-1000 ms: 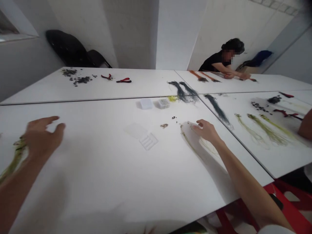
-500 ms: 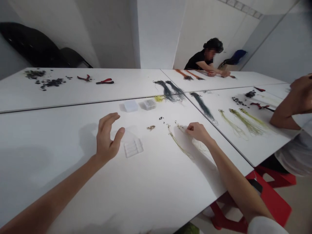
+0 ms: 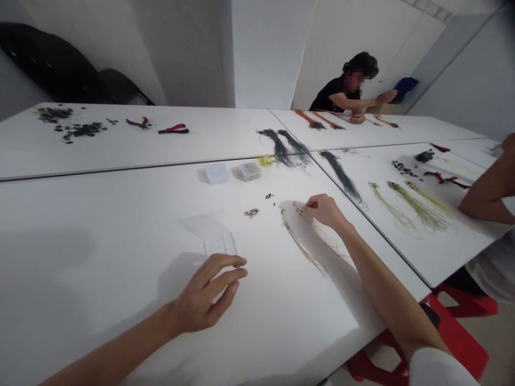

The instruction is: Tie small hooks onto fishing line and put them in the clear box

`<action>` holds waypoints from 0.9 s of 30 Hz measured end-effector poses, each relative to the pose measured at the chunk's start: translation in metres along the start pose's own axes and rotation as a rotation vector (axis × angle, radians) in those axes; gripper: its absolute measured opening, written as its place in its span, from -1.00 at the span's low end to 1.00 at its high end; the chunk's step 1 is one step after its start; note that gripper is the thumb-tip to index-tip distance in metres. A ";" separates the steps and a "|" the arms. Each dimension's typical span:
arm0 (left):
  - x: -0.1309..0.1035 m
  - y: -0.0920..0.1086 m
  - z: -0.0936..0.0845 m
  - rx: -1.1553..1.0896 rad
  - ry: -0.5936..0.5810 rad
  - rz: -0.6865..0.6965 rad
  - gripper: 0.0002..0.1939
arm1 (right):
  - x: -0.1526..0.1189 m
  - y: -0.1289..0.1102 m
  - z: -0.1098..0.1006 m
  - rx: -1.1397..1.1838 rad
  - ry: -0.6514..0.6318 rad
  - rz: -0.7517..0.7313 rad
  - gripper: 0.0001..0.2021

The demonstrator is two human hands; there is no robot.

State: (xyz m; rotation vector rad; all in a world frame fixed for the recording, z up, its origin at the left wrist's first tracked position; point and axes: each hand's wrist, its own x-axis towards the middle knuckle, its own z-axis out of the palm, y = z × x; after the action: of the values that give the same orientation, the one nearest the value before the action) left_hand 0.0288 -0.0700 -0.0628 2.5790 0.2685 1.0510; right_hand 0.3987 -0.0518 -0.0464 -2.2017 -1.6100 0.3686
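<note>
Fingers apart and holding nothing, my left hand [image 3: 211, 292] hovers just in front of an opened clear plastic box [image 3: 220, 245], partly covering its near edge. My right hand [image 3: 325, 210] is closed in a pinch at a yellowish hooked fishing line [image 3: 298, 210], whose thin strands trail under my wrist. Left of it lies another bundle of hooked line [image 3: 300, 246], hooks at the far end. A small pile of brass-coloured hooks [image 3: 251, 213] sits between the box and the lines. Tiny black pieces [image 3: 269, 197] are scattered just beyond.
Two small plastic boxes, one whitish [image 3: 218, 173] and one compartmented [image 3: 250, 171], stand farther back. Dark green line bundles [image 3: 277, 145] lie across the table seam. Red-handled pliers [image 3: 174, 129] lie on the far table. A co-worker [image 3: 341, 94] sits opposite; another person's arm [image 3: 493, 187] is at right.
My left hand has moved right and towards me, from beside the clear box to in front of it. My right hand stays pinched at the line. The co-worker opposite has raised one hand.
</note>
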 end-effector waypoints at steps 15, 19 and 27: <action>0.000 -0.003 0.007 -0.056 0.003 -0.054 -0.58 | 0.044 -0.029 -0.001 -0.163 -0.122 0.048 -0.93; 0.000 -0.004 0.007 -0.068 -0.006 -0.079 -0.57 | 0.051 -0.038 0.002 -0.179 -0.164 0.039 -0.92; 0.000 -0.004 0.007 -0.072 0.008 -0.100 -0.58 | 0.043 -0.042 0.004 -0.063 -0.195 -0.065 -0.91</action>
State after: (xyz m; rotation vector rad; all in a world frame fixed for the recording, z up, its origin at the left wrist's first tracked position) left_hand 0.0341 -0.0677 -0.0692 2.4712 0.3519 1.0167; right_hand 0.3744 0.0004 -0.0299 -2.2118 -1.8127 0.5348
